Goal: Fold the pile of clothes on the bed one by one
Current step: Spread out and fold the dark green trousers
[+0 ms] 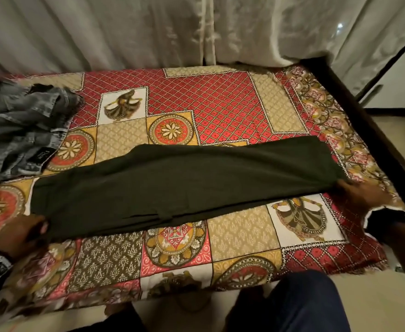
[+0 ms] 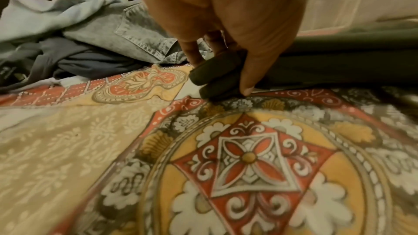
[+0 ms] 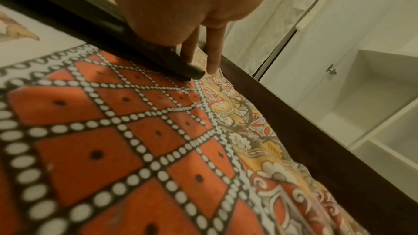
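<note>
The left hand [image 1: 16, 232] pinches the near left corner of a dark green garment [image 1: 179, 185], with the thumb and fingers [image 2: 251, 78] curled round a thick bunch of layers, as the left wrist view shows. The right hand [image 1: 362, 195] holds the other end, where the fingers [image 3: 213, 54] press and pinch the cloth edge just above the patterned bedsheet [image 1: 244, 236]. So both hands are grasping the same piece of clothing, one at each end. The garment lies stretched between the two grips, near the front of the bed. Its long side runs from the left grip across to the right grip, and it climbs a little away from the person toward the right. It looks already doubled over, since layered edges show along its near side. I think the step in hand is laying this piece flat and straight after a first fold. The next move probably calls for bringing one end over to meet the other, keeping the edges lined up and the cloth pulled smooth so it does not bunch. Beyond the left grip sits the pile of clothes [image 1: 21, 125], with grey jeans on top, not folded yet. Farther off hangs a pale curtain [image 1: 148, 32].
</note>
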